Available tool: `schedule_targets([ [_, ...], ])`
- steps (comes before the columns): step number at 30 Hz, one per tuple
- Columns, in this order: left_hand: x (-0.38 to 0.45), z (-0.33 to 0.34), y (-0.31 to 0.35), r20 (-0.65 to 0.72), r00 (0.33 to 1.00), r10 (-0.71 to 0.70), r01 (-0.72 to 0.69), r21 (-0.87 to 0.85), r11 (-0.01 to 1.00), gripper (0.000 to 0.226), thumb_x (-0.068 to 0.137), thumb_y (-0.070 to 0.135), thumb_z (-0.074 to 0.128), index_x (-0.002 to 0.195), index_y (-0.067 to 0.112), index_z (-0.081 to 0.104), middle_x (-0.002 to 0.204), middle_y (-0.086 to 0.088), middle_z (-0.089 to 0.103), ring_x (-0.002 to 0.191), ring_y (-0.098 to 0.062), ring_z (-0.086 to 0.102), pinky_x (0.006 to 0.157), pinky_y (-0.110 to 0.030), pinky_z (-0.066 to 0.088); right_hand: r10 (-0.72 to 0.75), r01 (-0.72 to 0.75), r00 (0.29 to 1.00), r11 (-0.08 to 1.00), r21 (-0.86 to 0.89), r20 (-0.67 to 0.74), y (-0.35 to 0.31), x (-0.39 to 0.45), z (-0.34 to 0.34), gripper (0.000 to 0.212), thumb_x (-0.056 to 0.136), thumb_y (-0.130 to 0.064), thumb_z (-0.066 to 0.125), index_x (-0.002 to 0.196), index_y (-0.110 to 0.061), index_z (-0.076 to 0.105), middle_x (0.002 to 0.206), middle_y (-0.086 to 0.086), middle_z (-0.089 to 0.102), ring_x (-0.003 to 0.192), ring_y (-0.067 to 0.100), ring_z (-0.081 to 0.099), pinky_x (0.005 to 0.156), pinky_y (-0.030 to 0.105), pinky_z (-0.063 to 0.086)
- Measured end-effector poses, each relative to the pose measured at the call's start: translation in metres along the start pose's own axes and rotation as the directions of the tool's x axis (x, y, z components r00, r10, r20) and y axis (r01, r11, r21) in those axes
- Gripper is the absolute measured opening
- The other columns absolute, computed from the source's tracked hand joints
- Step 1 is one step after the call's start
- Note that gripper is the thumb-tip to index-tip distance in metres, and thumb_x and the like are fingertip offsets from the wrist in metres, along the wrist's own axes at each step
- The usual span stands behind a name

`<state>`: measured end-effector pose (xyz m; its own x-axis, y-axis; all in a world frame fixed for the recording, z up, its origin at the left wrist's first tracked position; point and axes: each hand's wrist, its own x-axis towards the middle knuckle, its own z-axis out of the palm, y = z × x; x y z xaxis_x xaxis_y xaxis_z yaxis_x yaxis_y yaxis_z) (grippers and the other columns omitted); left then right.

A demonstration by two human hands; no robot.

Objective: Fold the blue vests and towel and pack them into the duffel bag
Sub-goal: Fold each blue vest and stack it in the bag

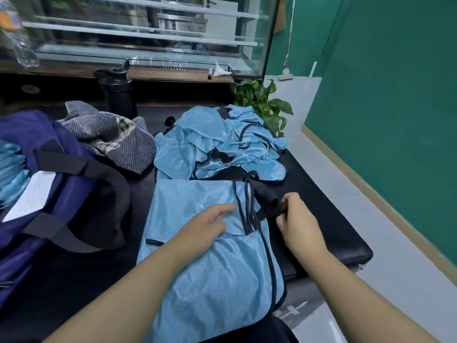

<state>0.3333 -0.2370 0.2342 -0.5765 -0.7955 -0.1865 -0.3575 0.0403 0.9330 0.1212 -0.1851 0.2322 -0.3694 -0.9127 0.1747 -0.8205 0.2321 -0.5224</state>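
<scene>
A light blue vest (210, 273) with dark trim lies spread flat on the black table (329, 226) in front of me. My left hand (207, 222) rests on it with straight fingers beside the dark shoulder straps. My right hand (296, 219) pinches the vest's black side strap (267, 196) at its right edge. Behind lies a crumpled pile of blue vests (217, 142). A grey striped towel (116, 137) sits bunched at the back left. The navy duffel bag (49, 184) stands at the left, with folded blue fabric (12, 169) inside.
A black bottle (118, 92) stands behind the towel, and a clear plastic bottle (17, 38) on the counter at the far left. A potted green plant (262, 102) sits past the table's far right corner. The table edge drops to white floor tiles on the right.
</scene>
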Motion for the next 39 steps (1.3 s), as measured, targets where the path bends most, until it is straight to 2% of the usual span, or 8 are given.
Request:
schedule_targets([
  [4, 0.002, 0.006, -0.006, 0.1, 0.992, 0.083, -0.106, 0.263, 0.959, 0.044, 0.099, 0.019, 0.043, 0.138, 0.038, 0.044, 0.149, 0.027, 0.028, 0.137, 0.011, 0.016, 0.115, -0.023, 0.014, -0.134, 0.144, 0.988, 0.979, -0.146, 0.078, 0.009, 0.002, 0.01, 0.031, 0.09, -0.003, 0.047, 0.119, -0.008, 0.057, 0.106, 0.001, 0.043, 0.095, 0.018, 0.048, 0.078, 0.021, 0.035],
  [10, 0.01, 0.012, -0.014, 0.203, 0.965, 0.168, -0.255, 0.565, 0.785, 0.049, 0.102, 0.03, 0.039, 0.148, 0.035, 0.023, 0.153, 0.024, 0.01, 0.137, 0.009, -0.009, 0.113, -0.019, -0.009, 0.059, -0.096, 0.99, 0.948, 0.302, 0.13, 0.0, 0.01, -0.013, 0.039, 0.081, 0.005, 0.047, 0.104, -0.024, 0.06, 0.109, -0.007, 0.055, 0.106, 0.009, 0.053, 0.089, 0.014, 0.036],
  [15, 0.018, 0.005, -0.011, 0.174, 0.982, 0.076, -0.12, 0.262, 0.958, 0.042, 0.101, 0.022, 0.043, 0.142, 0.033, 0.04, 0.152, 0.019, 0.022, 0.142, 0.0, 0.011, 0.119, -0.03, 0.006, -0.265, 0.274, 0.961, 0.95, 0.151, -0.08, -0.036, 0.005, -0.026, 0.024, 0.085, -0.003, 0.051, 0.096, -0.021, 0.063, 0.095, -0.014, 0.056, 0.098, 0.002, 0.041, 0.083, 0.007, 0.032],
  [18, 0.021, -0.01, -0.008, 0.007, 0.998, 0.067, -0.067, 0.043, 0.997, 0.04, 0.098, 0.011, 0.048, 0.123, 0.042, 0.056, 0.139, 0.013, 0.05, 0.111, -0.014, 0.05, 0.092, -0.027, 0.039, -0.389, 0.389, 0.921, 0.921, -0.001, 0.011, -0.058, 0.016, -0.024, 0.009, 0.091, -0.021, 0.053, 0.083, -0.023, 0.056, 0.081, -0.015, 0.051, 0.086, 0.008, 0.044, 0.073, 0.02, 0.033],
  [20, 0.024, -0.029, -0.004, -0.132, 0.985, 0.115, -0.084, 0.215, 0.973, 0.042, 0.097, 0.007, 0.044, 0.124, 0.036, 0.057, 0.134, 0.011, 0.054, 0.099, -0.015, 0.056, 0.078, -0.022, 0.043, -0.371, 0.381, 0.919, 0.923, -0.058, 0.134, -0.071, 0.029, -0.02, 0.005, 0.093, -0.025, 0.05, 0.089, -0.023, 0.053, 0.081, -0.015, 0.048, 0.087, 0.013, 0.045, 0.073, 0.027, 0.034],
  [29, 0.075, -0.138, -0.025, -0.229, 0.973, -0.037, 0.204, 0.768, 0.607, 0.029, 0.095, 0.018, 0.05, 0.123, 0.021, 0.052, 0.128, -0.003, 0.054, 0.117, -0.026, 0.049, 0.099, -0.041, 0.041, -0.263, 0.447, 0.798, 0.861, -0.24, 0.542, -0.098, 0.102, 0.015, 0.042, 0.097, -0.022, 0.05, 0.137, -0.018, 0.041, 0.136, 0.002, 0.051, 0.122, 0.024, 0.048, 0.101, 0.04, 0.04],
  [33, 0.083, -0.149, -0.024, -0.137, 0.987, -0.085, 0.161, 0.794, 0.586, 0.017, 0.093, 0.028, 0.059, 0.108, 0.022, 0.054, 0.107, 0.001, 0.055, 0.106, -0.021, 0.047, 0.088, -0.03, 0.039, -0.093, 0.482, 0.671, 0.809, -0.337, 0.736, -0.107, 0.12, 0.015, 0.029, 0.088, -0.021, 0.057, 0.117, -0.024, 0.053, 0.109, -0.002, 0.054, 0.099, 0.022, 0.051, 0.085, 0.034, 0.042],
  [39, 0.083, -0.163, -0.021, -0.117, 0.993, -0.025, 0.114, 0.852, 0.512, 0.017, 0.094, 0.034, 0.055, 0.079, 0.031, 0.047, 0.083, 0.01, 0.05, 0.096, -0.022, 0.045, 0.095, -0.044, 0.041, 0.027, 0.447, 0.698, 0.764, -0.466, 0.715, -0.1, 0.132, 0.017, 0.018, 0.086, -0.021, 0.061, 0.104, -0.018, 0.06, 0.107, 0.001, 0.056, 0.094, 0.023, 0.054, 0.082, 0.035, 0.046],
])
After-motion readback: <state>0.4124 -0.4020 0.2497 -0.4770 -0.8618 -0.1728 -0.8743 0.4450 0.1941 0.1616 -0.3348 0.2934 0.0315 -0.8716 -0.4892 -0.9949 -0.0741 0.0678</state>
